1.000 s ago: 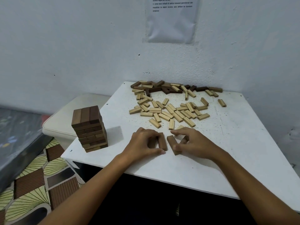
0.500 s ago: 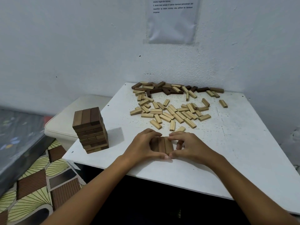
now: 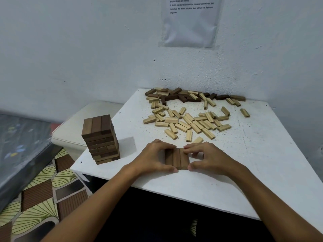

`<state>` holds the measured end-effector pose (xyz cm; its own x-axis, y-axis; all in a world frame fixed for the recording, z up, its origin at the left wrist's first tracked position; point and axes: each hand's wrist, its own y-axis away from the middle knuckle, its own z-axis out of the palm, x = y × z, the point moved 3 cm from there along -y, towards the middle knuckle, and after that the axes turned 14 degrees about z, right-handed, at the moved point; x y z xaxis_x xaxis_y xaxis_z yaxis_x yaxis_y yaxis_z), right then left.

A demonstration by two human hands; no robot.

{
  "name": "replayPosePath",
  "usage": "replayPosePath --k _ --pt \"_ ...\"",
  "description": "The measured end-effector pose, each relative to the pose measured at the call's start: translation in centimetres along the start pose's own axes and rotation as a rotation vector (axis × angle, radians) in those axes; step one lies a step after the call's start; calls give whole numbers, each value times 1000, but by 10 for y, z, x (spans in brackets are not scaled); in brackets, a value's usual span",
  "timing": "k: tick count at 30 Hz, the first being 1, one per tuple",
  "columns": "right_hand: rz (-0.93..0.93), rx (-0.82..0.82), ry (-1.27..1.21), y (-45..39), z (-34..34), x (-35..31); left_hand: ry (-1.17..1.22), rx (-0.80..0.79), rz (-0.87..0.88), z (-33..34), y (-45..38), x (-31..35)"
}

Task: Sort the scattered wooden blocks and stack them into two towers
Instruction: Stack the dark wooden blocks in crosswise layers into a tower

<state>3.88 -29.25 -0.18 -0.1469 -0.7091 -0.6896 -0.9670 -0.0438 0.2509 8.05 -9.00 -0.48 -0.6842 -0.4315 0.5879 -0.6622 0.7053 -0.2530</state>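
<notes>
So your dark tower (image 3: 101,139) stands well built at the tabletop (image 3: 253,163) corner; your left hand (image 3: 152,158) and right hand (image 3: 210,158) pinch three dark blocks (image 3: 176,158) together — the pale blocks (image 3: 190,122) lie unstacked beyond.

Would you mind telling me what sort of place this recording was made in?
Probably a small room in a home, set up for the task: a white table pushed into a corner of plain painted walls, a printed instruction sheet stuck on the wall, and patterned flooring beside a cushioned seat.
</notes>
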Motion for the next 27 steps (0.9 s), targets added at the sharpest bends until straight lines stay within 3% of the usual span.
replayPosePath --k 15,21,27 --pt "-61 48 95 6 2 -3 -61 71 78 -2 2 1" --pt "-29 21 231 14 6 -7 -109 101 33 5 3 10" --pt "-7 70 166 19 11 -2 -49 152 1 13 1 12"
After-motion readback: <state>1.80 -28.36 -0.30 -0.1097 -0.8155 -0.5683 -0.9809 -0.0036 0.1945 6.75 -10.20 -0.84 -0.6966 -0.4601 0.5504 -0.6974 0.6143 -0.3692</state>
